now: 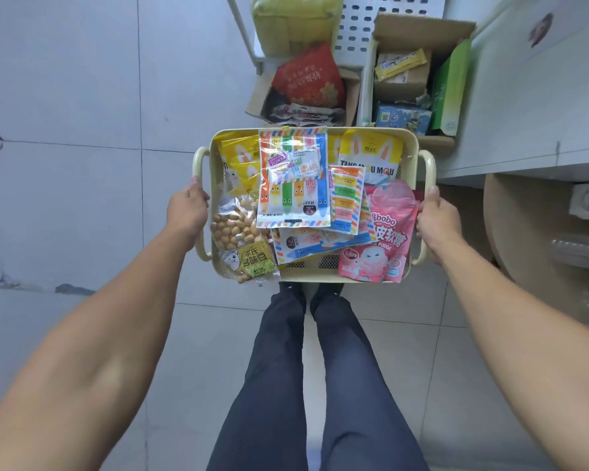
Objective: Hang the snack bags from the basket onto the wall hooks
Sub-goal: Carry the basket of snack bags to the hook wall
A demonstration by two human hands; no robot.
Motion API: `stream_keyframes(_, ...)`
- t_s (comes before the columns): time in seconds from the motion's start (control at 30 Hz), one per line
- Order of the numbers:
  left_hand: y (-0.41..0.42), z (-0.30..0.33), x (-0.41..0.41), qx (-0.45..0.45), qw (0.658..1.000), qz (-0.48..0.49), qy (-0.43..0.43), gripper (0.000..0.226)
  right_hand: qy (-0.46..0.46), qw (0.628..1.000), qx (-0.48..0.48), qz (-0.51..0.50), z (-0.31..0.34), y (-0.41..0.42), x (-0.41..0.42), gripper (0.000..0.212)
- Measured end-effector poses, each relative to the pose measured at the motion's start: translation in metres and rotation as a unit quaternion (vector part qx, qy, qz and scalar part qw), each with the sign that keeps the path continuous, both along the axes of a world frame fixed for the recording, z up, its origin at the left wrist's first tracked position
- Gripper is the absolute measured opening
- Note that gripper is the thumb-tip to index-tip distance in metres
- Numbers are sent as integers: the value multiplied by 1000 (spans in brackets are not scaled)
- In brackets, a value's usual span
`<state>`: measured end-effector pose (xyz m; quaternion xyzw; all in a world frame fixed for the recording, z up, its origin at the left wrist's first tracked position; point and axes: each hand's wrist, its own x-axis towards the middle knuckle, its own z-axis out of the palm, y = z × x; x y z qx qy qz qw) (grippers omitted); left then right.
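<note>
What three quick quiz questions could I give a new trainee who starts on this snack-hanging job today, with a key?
1. True or false: both hands hold the basket by its side handles.
2. Which bag lies at the basket's right near corner? A) pink fudge bag B) peanut bag C) pencil-print bag
3. Fill in: the peanut bag lies nearest the ____ hand.

Key: 1 true, left hand and right hand each grip a handle; 2 A; 3 left.

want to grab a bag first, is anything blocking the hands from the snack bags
Nothing covers the snack bags; they lie open in the basket. But the left hand and right hand both grip its handles, so neither is free.
</note>
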<state>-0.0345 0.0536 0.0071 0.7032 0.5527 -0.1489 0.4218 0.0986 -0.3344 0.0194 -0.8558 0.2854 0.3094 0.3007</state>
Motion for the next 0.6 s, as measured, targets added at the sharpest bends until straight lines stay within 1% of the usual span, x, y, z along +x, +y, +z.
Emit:
stream_keyframes(0.13,16,55,-21,13,999,40,-15,55,-8,999,17,38,57,26,6,53)
stream_keyframes(0.33,37,139,-66,41,990,129,-35,54,-35,987,32,150,136,79,20,56)
stream_keyframes(0.5,52,212,-118,79,971,218,-53,54,-57,964,66,252,207,139,27,61)
stream_keyframes(0.6,59,249,-158,97,951,286,-70,54,-71,945,76,311,247,181,22,55)
